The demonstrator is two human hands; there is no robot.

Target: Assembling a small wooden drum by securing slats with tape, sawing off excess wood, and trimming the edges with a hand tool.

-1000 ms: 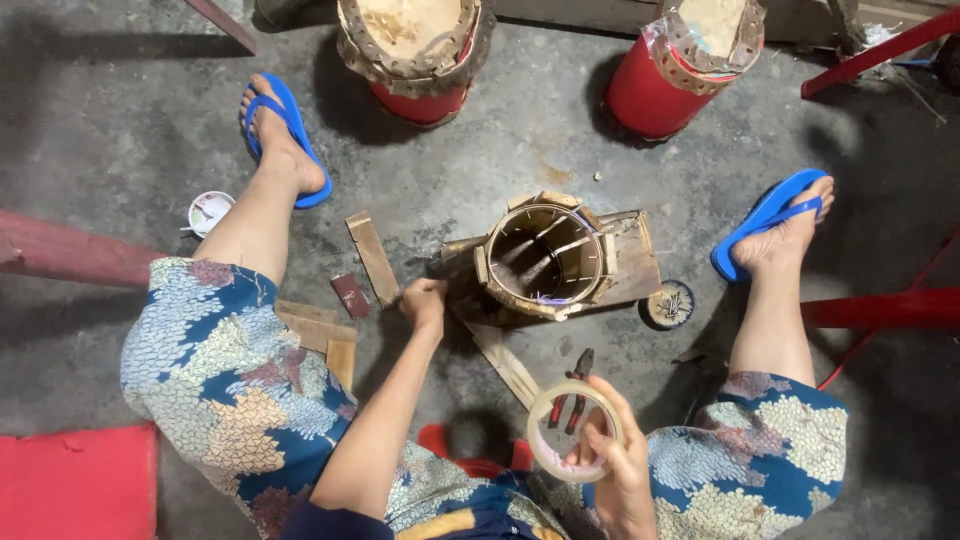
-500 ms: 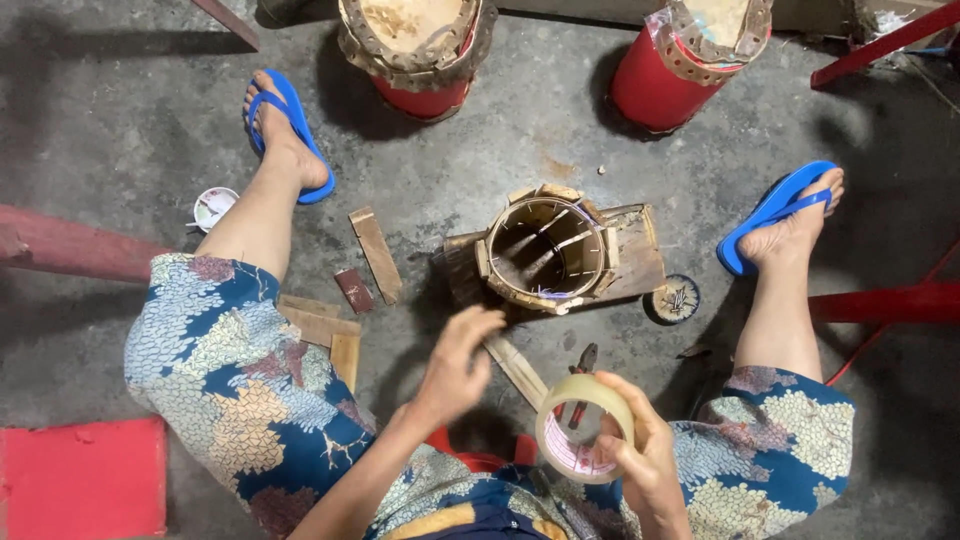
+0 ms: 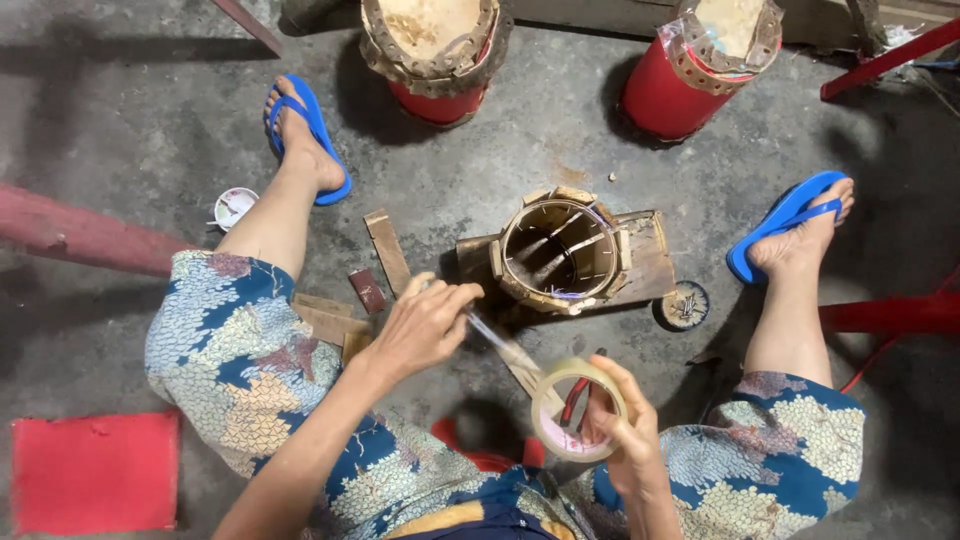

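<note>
Roll of clear packing tape [image 3: 577, 408], near centre of the scene, held upright in the right hand [image 3: 625, 432], fingers curled round its right rim and thumb on the near edge, open core facing up. Strip of tape [image 3: 498, 342] drawn out from the roll's upper left, stretched taut up and leftward to the left hand [image 3: 425, 325], pinched there between thumb and fingertips. Left hand up and left of the roll, apart from it, joined only by the strip. Just beyond both hands, a small round bamboo frame [image 3: 558, 252], hollow, with thin sticks crossing inside, sitting on a wooden board [image 3: 650, 268] on the concrete floor [image 3: 130, 130]. Loose wooden slats [image 3: 387, 250] left of the board, just beyond the left hand. Small round disc [image 3: 685, 305] right of the board. Farther off, two red cylinders [image 3: 662, 95] with woven tops. Blue flip-flops [image 3: 318, 135] on both feet, spread left and right. Red flat mat [image 3: 95, 472] at near left.
</note>
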